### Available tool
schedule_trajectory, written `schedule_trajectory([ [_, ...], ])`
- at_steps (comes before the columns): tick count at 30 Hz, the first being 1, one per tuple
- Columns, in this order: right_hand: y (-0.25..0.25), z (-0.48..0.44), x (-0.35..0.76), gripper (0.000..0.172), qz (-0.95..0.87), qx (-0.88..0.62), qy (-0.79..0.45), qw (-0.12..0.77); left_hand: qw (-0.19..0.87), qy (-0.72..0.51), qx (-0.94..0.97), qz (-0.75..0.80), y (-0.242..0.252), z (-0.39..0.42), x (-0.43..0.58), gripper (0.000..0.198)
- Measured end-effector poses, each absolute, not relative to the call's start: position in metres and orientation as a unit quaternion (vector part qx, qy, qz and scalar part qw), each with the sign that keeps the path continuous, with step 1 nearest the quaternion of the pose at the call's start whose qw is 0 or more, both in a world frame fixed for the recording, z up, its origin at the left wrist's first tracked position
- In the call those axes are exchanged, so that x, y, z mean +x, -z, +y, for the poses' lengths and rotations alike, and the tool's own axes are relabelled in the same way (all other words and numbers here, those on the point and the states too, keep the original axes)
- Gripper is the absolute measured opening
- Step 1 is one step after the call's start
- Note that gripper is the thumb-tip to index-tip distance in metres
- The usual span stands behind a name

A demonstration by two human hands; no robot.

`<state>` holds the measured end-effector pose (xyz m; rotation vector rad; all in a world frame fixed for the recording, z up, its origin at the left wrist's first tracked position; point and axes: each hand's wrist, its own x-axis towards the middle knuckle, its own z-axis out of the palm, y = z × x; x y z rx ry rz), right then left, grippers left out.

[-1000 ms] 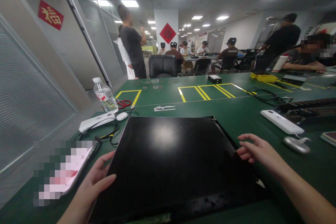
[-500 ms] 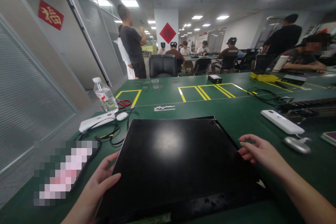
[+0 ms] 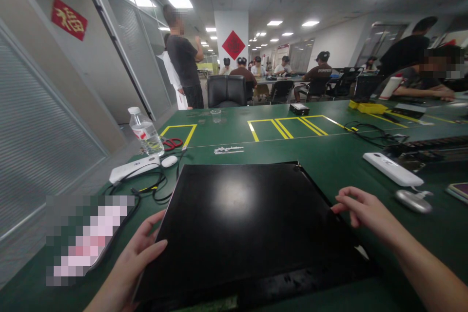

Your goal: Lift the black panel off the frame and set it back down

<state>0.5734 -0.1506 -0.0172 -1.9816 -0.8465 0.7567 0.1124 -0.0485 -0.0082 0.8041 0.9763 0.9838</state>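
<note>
A large flat black panel (image 3: 241,224) lies on the green table (image 3: 329,156) right in front of me. My left hand (image 3: 137,258) grips its left edge, thumb on top and fingers curled below. My right hand (image 3: 361,212) rests at the panel's right edge with its fingers spread and holds nothing. A second dark layer peeks out under the panel at its far right corner.
A phone (image 3: 87,239) lies left of the panel. Behind it are black cables (image 3: 153,187), a white device (image 3: 133,168), a water bottle (image 3: 146,131) and red scissors (image 3: 171,144). A white remote (image 3: 393,169) and a grey mouse (image 3: 413,201) lie to the right. Other people sit and stand farther off.
The panel's left edge has shifted slightly to the right along with my left hand. My right hand stays at the right edge, barely moved.
</note>
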Motion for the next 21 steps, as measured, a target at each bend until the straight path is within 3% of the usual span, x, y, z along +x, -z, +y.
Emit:
schedule_trajectory([
  [4, 0.017, -0.151, 0.573, 0.034, -0.34, -0.793, -0.303, 0.405, 0.695, -0.441, 0.361, 0.438, 0.006, -0.049, 0.113, 0.058],
  [14, 0.011, -0.151, 0.569, 0.029, -0.34, -0.803, -0.301, 0.387, 0.69, -0.431, 0.345, 0.469, -0.002, -0.053, 0.118, 0.075],
  [21, 0.011, -0.151, 0.568, 0.025, -0.391, -0.828, -0.228, 0.33, 0.697, -0.424, 0.346, 0.464, 0.002, -0.052, 0.117, 0.074],
])
